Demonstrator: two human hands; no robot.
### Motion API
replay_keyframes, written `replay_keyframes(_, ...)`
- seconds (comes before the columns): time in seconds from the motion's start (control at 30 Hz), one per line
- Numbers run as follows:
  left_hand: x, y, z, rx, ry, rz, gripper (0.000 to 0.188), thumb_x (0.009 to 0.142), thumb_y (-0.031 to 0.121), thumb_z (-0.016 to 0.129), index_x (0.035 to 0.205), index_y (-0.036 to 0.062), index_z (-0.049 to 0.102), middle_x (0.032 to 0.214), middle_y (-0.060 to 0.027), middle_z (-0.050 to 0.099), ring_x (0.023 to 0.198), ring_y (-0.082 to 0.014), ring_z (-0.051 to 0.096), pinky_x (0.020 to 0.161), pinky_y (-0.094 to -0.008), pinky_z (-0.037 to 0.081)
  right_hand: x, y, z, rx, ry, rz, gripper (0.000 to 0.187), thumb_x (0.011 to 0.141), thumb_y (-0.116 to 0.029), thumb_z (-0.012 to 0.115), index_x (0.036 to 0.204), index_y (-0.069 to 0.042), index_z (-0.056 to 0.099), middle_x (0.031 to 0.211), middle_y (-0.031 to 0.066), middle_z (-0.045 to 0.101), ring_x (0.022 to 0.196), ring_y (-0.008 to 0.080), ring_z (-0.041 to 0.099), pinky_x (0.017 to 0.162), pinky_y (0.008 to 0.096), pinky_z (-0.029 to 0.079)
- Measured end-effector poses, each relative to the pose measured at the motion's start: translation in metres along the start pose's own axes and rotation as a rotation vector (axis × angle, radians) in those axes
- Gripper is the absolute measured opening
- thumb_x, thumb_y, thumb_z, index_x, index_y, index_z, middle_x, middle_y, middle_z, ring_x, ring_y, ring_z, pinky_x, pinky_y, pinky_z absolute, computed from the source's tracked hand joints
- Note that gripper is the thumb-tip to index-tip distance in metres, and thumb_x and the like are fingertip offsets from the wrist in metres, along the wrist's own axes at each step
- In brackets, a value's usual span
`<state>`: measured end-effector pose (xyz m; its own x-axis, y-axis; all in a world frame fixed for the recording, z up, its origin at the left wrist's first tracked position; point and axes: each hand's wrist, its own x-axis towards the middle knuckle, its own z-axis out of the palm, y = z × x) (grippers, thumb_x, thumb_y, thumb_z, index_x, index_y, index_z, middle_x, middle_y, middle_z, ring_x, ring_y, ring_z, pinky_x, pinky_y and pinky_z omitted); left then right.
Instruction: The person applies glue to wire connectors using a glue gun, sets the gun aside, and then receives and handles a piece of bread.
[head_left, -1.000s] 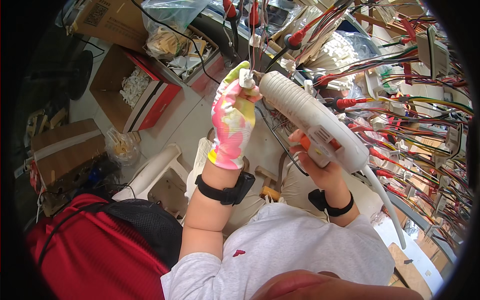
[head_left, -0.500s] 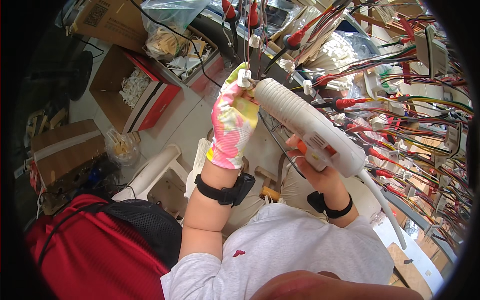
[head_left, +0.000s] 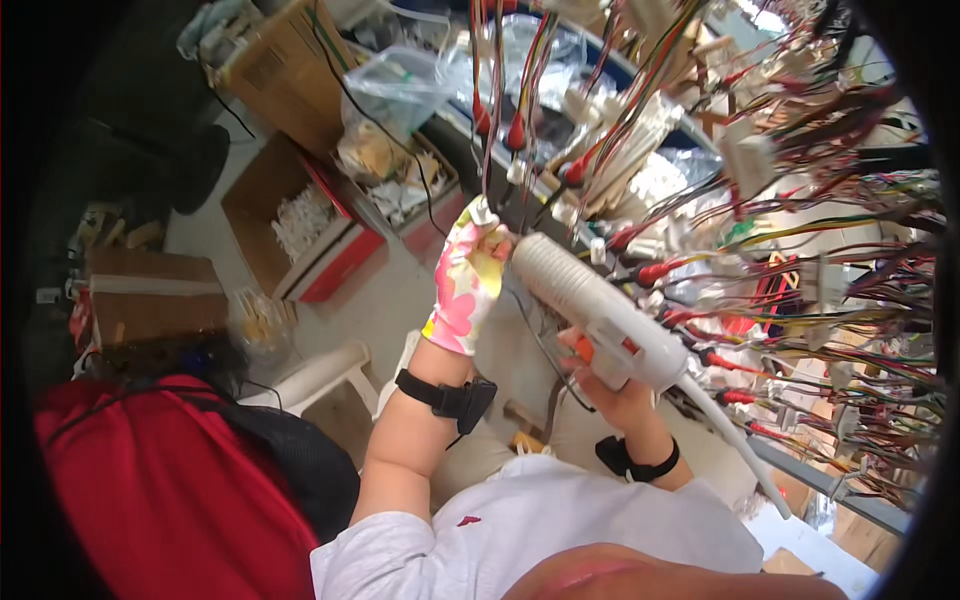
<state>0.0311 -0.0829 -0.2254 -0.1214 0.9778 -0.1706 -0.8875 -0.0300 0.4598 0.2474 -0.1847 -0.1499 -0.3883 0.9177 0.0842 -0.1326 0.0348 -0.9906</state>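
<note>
A white hot glue gun [head_left: 598,305] with a ribbed front lies across the middle of the view, its nozzle end pointing up and left. My bare right hand [head_left: 618,398] is wrapped round its handle, near the orange trigger [head_left: 584,349]. From its rear sticks a long white glue stick [head_left: 738,447]. My left hand [head_left: 467,285], in a pink, yellow and white glove, pinches a small white connector [head_left: 482,212] with wires rising from it. The gun's front end is close to the gloved fingertips; whether they touch cannot be made out.
Dense wire bundles with red-booted clips [head_left: 652,274] and white connectors fill the right side. An open carton [head_left: 265,205] of white parts and a bag [head_left: 392,95] over another box stand at far left. A black cable [head_left: 375,118] hangs beside my left hand. Red cloth [head_left: 170,480] lies near left.
The whole view has shifted, so hands, gun and boxes appear lower in the picture. Both grips stay the same, with the gun's front still close to the connector.
</note>
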Motion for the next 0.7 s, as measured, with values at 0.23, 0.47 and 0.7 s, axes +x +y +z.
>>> replay_keyframes(0.23,0.057,-0.002,-0.033,0.007,0.23,-0.05,0.038,0.097,0.019,0.054,0.134,0.0122,0.052,0.121,-0.0062,0.063,0.101,-0.0201,0.061,0.088,-0.0347,0.05,-0.006,-0.013,-0.002,0.049,-0.064,0.015,0.066,0.088,0.009,0.056,0.147,-0.008,0.031,0.138,0.0164,0.05,0.13,0.0274,0.049,0.1,0.0391,0.048)
replay_keyframes(0.47,-0.073,0.01,0.027,0.523,-0.11,0.113,0.028,0.098,0.022,0.052,0.114,0.0012,0.062,0.096,-0.0058,0.068,0.084,-0.0154,0.063,0.076,-0.0301,0.05,0.013,-0.038,0.01,-0.001,-0.018,0.064,0.066,0.091,-0.003,0.063,0.148,-0.005,0.03,0.143,0.0158,0.047,0.13,0.0234,0.048,0.104,0.0366,0.043)
replay_keyframes(0.7,-0.153,0.002,0.043,0.759,-0.324,-0.34,0.066,0.09,0.028,0.063,0.145,0.0031,0.037,0.136,-0.0101,0.051,0.122,-0.0194,0.052,0.1,-0.0315,0.043,0.037,-0.086,0.044,-0.052,0.029,0.302,0.051,0.094,-0.005,0.061,0.14,0.0,0.041,0.13,0.0114,0.057,0.107,0.0152,0.06,0.088,0.0258,0.049)
